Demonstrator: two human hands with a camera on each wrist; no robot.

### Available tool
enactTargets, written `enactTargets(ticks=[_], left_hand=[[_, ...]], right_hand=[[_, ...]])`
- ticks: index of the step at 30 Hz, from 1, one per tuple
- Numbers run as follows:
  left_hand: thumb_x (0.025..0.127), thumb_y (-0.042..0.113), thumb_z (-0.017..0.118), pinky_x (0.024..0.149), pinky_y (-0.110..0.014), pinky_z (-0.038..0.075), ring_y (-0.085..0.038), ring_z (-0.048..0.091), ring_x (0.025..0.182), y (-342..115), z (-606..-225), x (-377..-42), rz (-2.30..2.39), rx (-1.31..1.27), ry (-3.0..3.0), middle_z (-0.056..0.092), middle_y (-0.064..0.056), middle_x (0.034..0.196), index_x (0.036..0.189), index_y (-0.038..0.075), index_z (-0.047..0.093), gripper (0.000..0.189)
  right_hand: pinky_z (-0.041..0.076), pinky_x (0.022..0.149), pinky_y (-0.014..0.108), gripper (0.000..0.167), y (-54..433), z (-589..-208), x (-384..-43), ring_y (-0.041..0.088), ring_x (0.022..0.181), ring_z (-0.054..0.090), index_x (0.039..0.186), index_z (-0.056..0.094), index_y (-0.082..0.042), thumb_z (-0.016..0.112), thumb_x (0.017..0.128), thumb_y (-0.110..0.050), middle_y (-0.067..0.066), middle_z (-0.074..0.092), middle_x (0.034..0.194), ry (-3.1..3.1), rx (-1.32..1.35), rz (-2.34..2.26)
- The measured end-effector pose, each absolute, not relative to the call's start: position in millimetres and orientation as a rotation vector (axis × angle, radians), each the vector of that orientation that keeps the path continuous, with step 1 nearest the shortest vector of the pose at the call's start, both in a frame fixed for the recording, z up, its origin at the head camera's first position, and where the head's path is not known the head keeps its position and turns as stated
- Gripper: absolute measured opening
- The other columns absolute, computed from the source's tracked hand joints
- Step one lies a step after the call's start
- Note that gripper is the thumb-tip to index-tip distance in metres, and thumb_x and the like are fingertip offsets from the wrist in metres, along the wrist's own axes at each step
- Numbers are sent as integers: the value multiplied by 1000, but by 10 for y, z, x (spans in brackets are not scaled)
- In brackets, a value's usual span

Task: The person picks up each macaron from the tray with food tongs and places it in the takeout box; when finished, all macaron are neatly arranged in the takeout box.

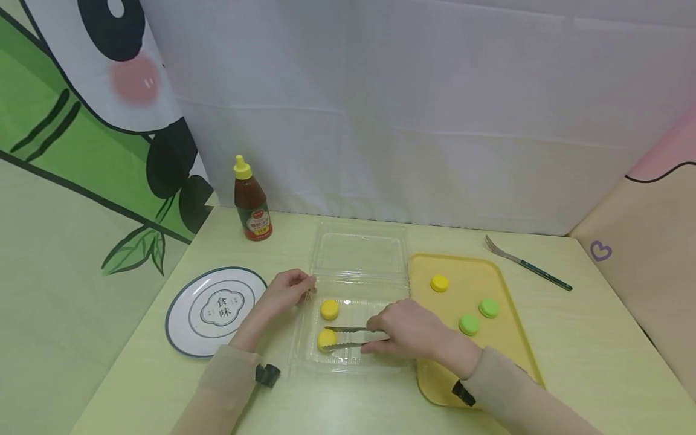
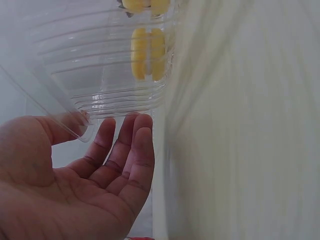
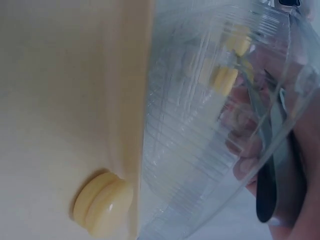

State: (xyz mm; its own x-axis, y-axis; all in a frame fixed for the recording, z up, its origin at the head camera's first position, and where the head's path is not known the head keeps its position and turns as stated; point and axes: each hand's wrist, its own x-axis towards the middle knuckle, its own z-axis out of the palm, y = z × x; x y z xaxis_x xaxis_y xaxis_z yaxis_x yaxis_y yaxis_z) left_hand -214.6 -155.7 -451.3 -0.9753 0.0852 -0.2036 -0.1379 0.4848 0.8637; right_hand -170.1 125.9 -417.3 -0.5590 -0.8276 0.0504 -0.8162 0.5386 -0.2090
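A clear plastic clamshell box point(image 1: 361, 290) lies with its lid folded back. My left hand point(image 1: 288, 290) pinches its left rim between thumb and fingers point(image 2: 142, 150). My right hand point(image 1: 410, 329) grips metal tongs point(image 3: 282, 170) above the box. Two yellow macarons are inside: the farther macaron point(image 1: 329, 309) stands apart from the tongs, while the nearer macaron point(image 1: 326, 340) sits between the tong tips. Whether both tips press on it, I cannot tell. On the yellow tray point(image 1: 495, 275), right of the box, are one yellow macaron point(image 1: 439, 283) and two green macarons point(image 1: 469, 324).
A blue-rimmed white plate point(image 1: 185, 314) is left of my left forearm. Behind it stands a red sauce bottle point(image 1: 252, 208) with a yellow cap. A fork point(image 1: 527, 264) with a green handle lies at the back right. A white cloth point(image 1: 380, 121) hangs behind the table.
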Motion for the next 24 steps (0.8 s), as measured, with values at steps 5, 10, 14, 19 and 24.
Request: enactTargets(ticks=[5, 10, 14, 19, 24], left_hand=[[103, 28, 55, 68, -30, 44, -19, 53, 76, -1554, -4508, -2145, 1485, -38, 2521, 63, -6, 86, 101, 3, 66, 27], [103, 27, 54, 68, -30, 43, -19, 53, 76, -1557, -4502, -2137, 1483, -39, 2521, 62, -6, 85, 102, 3, 65, 27], [103, 27, 55, 68, -30, 43, -20, 53, 76, -1559, -4502, -2132, 1489, -42, 2516, 62, -7, 85, 102, 3, 65, 27], [103, 27, 54, 68, -30, 43, -20, 52, 76, -1558, -4502, -2129, 1498, -43, 2507, 62, -7, 85, 102, 3, 65, 27], [103, 28, 54, 68, -30, 43, -20, 52, 77, -1555, -4506, -2129, 1493, -50, 2508, 62, -7, 86, 102, 3, 65, 27]], right_hand=[[17, 48, 19, 47, 1250, -4169, -1690, -1, 50, 22, 64, 44, -21, 69, 90, -51, -14, 21, 56, 2711, -1433, -324], [18, 47, 19, 46, 1241, -4159, -1680, -2, 49, 23, 65, 44, -22, 69, 90, -51, -15, 21, 56, 2713, -1424, -322], [18, 47, 18, 45, 1226, -4145, -1668, -2, 49, 24, 65, 46, -22, 70, 90, -50, -15, 23, 55, 2713, -1420, -326], [18, 47, 19, 45, 1214, -4135, -1654, -2, 49, 24, 65, 46, -22, 71, 89, -50, -15, 24, 54, 2716, -1400, -330], [18, 47, 19, 45, 1214, -4131, -1649, -2, 49, 24, 64, 46, -22, 72, 89, -49, -15, 23, 55, 2724, -1405, -337]])
